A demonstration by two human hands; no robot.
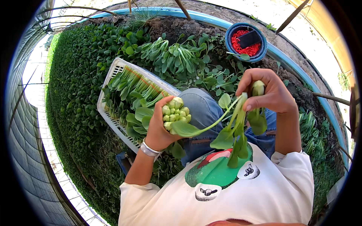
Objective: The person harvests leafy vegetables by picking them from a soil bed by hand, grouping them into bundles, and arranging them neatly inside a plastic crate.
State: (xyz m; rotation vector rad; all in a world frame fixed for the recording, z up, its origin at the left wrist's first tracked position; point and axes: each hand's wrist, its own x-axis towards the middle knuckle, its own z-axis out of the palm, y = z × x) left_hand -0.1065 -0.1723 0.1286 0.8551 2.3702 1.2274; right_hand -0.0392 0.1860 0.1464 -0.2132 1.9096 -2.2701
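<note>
My left hand [163, 127] grips a bunch of leafy greens [176, 111], its pale trimmed stem bases packed together and facing me. In my right hand [265, 90] are a few loose green plants [237, 113], pinched near the stem bases with the leaves hanging down over my lap. One long leaf [188, 128] from these reaches left, in front of the bunch. Left of my knee stands a white plastic crate [113, 66], holding rows of greens [138, 87] with their stems side by side. An orange-red strand [141, 80] crosses those stems.
A pile of pulled greens [175, 55] lies on the soil beyond the crate. At upper right, a blue bucket [264, 50] contains red strips [236, 45] and a dark phone-like object [249, 39]. Dense growing greens [76, 84] fill the left side. A light-blue edging [308, 73] curves along the bed.
</note>
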